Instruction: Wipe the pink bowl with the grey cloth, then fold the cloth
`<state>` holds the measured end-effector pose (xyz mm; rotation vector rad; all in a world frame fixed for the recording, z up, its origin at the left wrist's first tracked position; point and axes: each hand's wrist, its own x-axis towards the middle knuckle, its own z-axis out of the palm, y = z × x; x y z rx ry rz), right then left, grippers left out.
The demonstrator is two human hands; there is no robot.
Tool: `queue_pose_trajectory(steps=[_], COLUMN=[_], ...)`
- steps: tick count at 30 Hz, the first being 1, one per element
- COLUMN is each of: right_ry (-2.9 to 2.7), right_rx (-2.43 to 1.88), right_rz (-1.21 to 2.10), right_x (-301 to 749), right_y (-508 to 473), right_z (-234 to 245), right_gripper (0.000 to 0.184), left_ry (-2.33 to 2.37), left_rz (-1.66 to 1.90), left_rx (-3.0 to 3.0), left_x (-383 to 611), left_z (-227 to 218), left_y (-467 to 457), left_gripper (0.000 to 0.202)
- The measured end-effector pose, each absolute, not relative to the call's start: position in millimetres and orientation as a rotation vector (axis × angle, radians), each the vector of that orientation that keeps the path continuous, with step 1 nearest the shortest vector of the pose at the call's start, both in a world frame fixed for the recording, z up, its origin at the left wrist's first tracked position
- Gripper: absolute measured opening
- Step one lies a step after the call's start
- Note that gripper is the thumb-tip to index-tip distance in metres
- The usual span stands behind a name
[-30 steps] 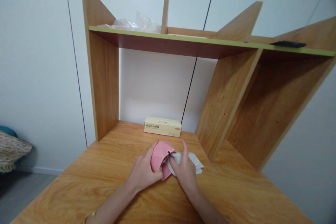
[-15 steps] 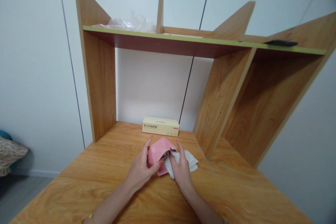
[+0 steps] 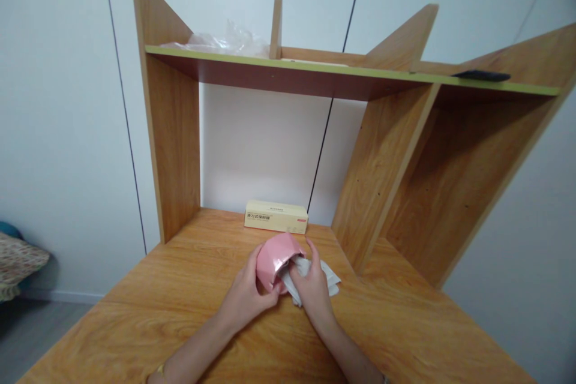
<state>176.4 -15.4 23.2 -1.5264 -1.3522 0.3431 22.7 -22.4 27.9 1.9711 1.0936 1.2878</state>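
A pink bowl [image 3: 273, 257] is tipped on its side above the wooden desk [image 3: 180, 306], its opening turned toward the right. My left hand [image 3: 245, 299] grips its outer wall, fingers curled round it. A white cloth [image 3: 324, 276] is bunched at the bowl's mouth, and my right hand [image 3: 312, 293] presses it into the bowl with closed fingers. Part of the cloth trails out to the right onto the desk.
A cream cardboard box [image 3: 276, 216] lies at the back of the desk under the shelf [image 3: 288, 66]. Clear plastic wrap [image 3: 220, 42] sits on the shelf's left, a dark flat object [image 3: 481, 75] on its right. Upright wooden panels [image 3: 173, 144] flank the desk; a bed edge [image 3: 18, 258] shows far left.
The bowl has turned in my left hand, showing more of its rounded outside. My right hand has shifted the cloth a little within the bowl's mouth.
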Motion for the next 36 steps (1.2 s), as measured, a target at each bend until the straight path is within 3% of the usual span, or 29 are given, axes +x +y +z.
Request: queue_pose_trajectory(steps=[10, 21, 27, 36], right_ry=[-1.673, -1.502, -1.282, -1.312], right_rx=[-1.764, -1.484, -1.296, -1.347], right_rz=[-0.37, 0.266, 0.364, 0.381], right_x=[193, 190, 186, 177], right_y=[-14, -12, -5, -6], right_z=[16, 9, 4, 7], right_gripper=[0.058, 0.058, 0.053, 0.059], left_ry=[1.309, 1.21, 1.087, 1.014], left_rz=[1.071, 1.111, 1.177, 1.27], left_rx=[2.329, 2.208, 2.043, 1.993], left_x=[16, 14, 20, 25], left_z=[37, 33, 24, 21], left_y=[-27, -21, -22, -23], left_gripper=[0.078, 0.077, 0.092, 0.075])
